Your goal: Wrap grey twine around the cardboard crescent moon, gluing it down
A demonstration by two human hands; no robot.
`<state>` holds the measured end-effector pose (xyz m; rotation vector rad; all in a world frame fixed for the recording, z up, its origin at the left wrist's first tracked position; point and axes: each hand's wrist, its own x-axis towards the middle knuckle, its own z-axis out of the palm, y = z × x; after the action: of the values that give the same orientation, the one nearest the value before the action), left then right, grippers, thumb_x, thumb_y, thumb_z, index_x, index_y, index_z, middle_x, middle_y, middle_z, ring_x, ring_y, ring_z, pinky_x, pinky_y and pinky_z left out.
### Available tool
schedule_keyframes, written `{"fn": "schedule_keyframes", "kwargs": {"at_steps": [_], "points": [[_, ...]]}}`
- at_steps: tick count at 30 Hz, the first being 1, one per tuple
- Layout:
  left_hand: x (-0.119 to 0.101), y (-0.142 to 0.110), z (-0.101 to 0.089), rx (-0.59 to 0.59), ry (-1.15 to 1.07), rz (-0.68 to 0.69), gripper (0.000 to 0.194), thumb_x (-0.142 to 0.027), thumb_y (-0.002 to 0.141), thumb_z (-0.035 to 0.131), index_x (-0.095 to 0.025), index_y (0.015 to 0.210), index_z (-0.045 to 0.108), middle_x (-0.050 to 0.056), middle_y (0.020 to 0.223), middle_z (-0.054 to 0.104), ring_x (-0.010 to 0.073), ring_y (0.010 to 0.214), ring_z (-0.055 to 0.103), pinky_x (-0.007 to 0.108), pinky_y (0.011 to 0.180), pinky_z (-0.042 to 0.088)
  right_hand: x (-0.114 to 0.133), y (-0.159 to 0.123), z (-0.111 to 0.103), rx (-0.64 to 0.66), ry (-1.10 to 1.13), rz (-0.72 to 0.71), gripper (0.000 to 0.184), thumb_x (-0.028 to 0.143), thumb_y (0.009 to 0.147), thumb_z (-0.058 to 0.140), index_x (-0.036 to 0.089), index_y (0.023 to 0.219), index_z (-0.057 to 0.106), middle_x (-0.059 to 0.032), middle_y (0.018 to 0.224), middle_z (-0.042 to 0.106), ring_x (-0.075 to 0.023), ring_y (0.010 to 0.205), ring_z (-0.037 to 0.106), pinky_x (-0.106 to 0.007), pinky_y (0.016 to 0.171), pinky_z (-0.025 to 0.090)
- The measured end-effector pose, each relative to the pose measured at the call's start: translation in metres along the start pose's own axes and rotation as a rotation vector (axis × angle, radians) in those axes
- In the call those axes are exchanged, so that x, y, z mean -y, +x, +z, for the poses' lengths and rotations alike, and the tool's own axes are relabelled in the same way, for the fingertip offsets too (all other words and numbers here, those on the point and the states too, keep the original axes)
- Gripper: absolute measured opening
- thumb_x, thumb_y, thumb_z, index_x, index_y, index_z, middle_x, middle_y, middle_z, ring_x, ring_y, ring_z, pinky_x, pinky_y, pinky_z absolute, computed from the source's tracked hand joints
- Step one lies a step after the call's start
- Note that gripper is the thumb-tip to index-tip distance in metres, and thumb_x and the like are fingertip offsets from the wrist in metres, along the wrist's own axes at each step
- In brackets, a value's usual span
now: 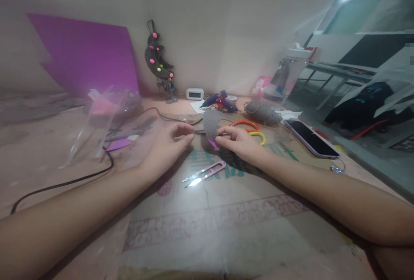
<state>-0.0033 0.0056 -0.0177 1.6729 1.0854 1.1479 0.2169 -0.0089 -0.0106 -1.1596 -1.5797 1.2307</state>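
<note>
My right hand (239, 142) pinches the lower right edge of a grey yarn-wrapped piece (211, 121), held upright above the table. A bit of purple (213, 144) shows at its lower edge. To the left, my left hand (176, 144) has thumb and fingertips drawn together, a little apart from the piece; anything fine between them is too small to make out. Scissors with orange and yellow handles (258, 136) lie behind my right hand, partly hidden by it and the piece. Pink thread snips (207, 173) rest on the cardboard (223, 228) in front of both hands.
Behind are a glue gun (220, 101), a grey yarn ball (263, 112) and a small white clock (195, 94). A phone (310, 138) lies right. Left are plastic wrapping (106, 107), a black cable (64, 183) and purple sheets (93, 55). A crescent decoration (155, 58) hangs on the wall.
</note>
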Motion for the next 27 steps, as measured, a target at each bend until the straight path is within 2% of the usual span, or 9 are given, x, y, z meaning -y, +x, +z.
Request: {"fn": "schedule_keyframes", "kwargs": {"at_steps": [11,19,27], "points": [[0.0001,0.0015,0.0007,-0.026,0.083,0.053,0.021,-0.025,0.08,0.061,-0.019,0.1,0.061,0.002,0.093,0.061,0.0184,0.089,0.058,0.031,0.077,0.043,-0.0003,0.0004,0.0003,-0.008,-0.024,-0.004,0.026,0.039,0.076,0.069,0.018,0.086,0.057,0.0054,0.061,0.054,-0.0076,0.052,0.043,-0.021,0.049,0.024],[0.0004,0.0012,-0.0002,-0.009,0.146,0.089,0.018,-0.021,0.08,0.058,-0.021,0.098,0.06,0.001,0.09,0.057,0.0173,0.087,0.055,0.029,0.076,0.041,-0.0005,0.0006,-0.0001,-0.003,-0.037,-0.011,0.028,0.041,0.075,0.07,0.018,0.086,0.058,0.0042,0.063,0.056,-0.0086,0.054,0.045,-0.021,0.051,0.027],[0.0031,0.0001,0.001,0.01,0.171,0.081,0.015,-0.016,0.078,0.054,-0.023,0.091,0.055,-0.004,0.074,0.05,0.0142,0.067,0.049,0.026,0.063,0.039,0.001,0.0012,0.0006,-0.011,-0.013,0.013,0.029,0.04,0.072,0.073,0.018,0.086,0.058,0.0034,0.064,0.059,-0.0095,0.056,0.049,-0.021,0.053,0.031]]}}
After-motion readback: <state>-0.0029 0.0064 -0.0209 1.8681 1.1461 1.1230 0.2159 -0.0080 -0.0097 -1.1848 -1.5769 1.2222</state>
